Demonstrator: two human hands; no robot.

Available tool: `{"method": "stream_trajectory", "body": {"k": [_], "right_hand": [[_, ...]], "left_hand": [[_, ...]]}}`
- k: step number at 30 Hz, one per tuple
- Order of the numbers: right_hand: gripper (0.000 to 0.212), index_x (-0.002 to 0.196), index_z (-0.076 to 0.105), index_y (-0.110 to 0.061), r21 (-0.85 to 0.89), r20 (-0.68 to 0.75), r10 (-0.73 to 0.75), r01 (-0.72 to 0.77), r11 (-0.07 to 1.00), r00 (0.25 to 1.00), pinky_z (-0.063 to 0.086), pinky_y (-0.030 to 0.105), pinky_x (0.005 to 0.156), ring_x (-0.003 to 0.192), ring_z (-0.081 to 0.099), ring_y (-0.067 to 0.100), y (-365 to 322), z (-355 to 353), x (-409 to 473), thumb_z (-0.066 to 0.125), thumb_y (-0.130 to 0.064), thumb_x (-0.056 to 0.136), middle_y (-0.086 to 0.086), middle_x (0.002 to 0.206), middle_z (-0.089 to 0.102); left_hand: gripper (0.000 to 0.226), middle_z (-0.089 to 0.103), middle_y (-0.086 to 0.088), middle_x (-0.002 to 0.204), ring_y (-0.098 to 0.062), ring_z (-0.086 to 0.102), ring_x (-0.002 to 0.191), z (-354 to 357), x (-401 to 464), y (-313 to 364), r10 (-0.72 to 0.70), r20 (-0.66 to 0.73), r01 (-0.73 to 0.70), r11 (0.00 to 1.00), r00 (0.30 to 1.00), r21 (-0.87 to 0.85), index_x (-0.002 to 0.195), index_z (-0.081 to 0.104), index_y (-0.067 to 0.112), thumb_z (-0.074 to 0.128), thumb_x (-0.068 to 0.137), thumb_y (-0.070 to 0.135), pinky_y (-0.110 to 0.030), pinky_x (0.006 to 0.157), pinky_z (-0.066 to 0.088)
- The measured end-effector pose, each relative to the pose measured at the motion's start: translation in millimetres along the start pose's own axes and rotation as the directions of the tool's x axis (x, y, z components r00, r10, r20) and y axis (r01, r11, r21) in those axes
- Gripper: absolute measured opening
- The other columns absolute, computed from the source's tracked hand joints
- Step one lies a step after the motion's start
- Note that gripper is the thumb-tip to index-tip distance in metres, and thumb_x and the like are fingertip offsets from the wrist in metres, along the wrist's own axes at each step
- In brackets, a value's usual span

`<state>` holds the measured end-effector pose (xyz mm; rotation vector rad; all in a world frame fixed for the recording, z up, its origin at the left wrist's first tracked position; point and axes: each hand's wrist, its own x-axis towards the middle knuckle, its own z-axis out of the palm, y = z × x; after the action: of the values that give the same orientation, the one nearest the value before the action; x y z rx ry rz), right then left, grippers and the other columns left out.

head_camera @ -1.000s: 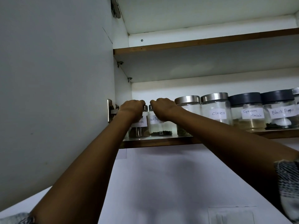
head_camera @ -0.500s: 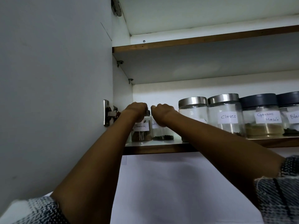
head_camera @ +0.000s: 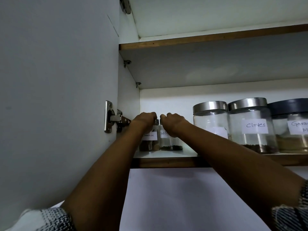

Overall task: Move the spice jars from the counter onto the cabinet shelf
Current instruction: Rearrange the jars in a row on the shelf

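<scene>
Checked sleeves frame both forearms reaching up to the cabinet shelf (head_camera: 166,161). Left hand (head_camera: 144,119) curls over the lid of the cinnamon jar (head_camera: 149,140); right hand (head_camera: 172,122) grips the top of the black pepper jar (head_camera: 170,144) touching beside it. Both jars stand on the shelf's left end. Rightward stand an unreadable steel-lidded jar (head_camera: 210,120), the cloves jar (head_camera: 251,125) and a dark-lidded garam masala jar (head_camera: 293,127). An open door (head_camera: 58,80) with its hinge (head_camera: 113,119) flanks the left.

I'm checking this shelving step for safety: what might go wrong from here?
1. The left hand and right hand each grip a small jar by its lid; the cinnamon jar and black pepper jar stand close together and may knock.
2. Drawing back, the right forearm might brush the big unlabelled-looking jar nearby.
</scene>
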<state>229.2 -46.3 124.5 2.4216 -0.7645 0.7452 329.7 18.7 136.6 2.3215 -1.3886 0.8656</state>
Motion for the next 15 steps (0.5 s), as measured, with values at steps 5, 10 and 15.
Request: {"method": "stream_trajectory", "body": {"k": [5,10,15], "right_hand": [[0.049,0.135,0.032,-0.002,0.001,0.026,0.014,-0.014,1.000,1.000,0.039,0.038,0.097,0.124,0.041,0.035,-0.2,7.9,6.3,0.052,-0.005,0.090,0.020,0.133,0.043],[0.053,0.138,0.026,0.001,-0.017,0.077,0.028,-0.027,0.999,0.997,0.035,0.040,0.103,0.131,0.032,0.038,-2.6,11.2,10.8,0.050,-0.005,0.091,0.025,0.140,0.034],[0.070,0.145,0.008,0.003,-0.069,0.145,0.051,-0.041,0.997,0.988,0.021,0.046,0.113,0.142,0.006,0.044,-6.9,11.7,12.0,0.050,0.003,0.090,0.029,0.154,0.002]], "left_hand": [[0.044,0.048,-0.016,0.133,-0.032,0.048,0.118,10.2,13.1,-5.8,-0.019,0.013,0.020,0.999,1.000,-0.028,0.134,0.041,0.014,0.047,0.092,0.002,-0.037,0.096,0.042],[0.044,0.048,-0.018,0.132,-0.033,0.050,0.115,17.3,22.6,-9.4,-0.028,0.041,0.029,0.999,0.999,-0.032,0.134,0.039,0.014,0.049,0.092,0.004,-0.040,0.095,0.045],[0.043,0.044,-0.020,0.136,-0.034,0.047,0.119,23.4,26.7,-11.1,-0.020,0.063,0.022,0.999,0.998,-0.032,0.137,0.036,0.011,0.045,0.095,0.006,-0.041,0.101,0.042]]}}
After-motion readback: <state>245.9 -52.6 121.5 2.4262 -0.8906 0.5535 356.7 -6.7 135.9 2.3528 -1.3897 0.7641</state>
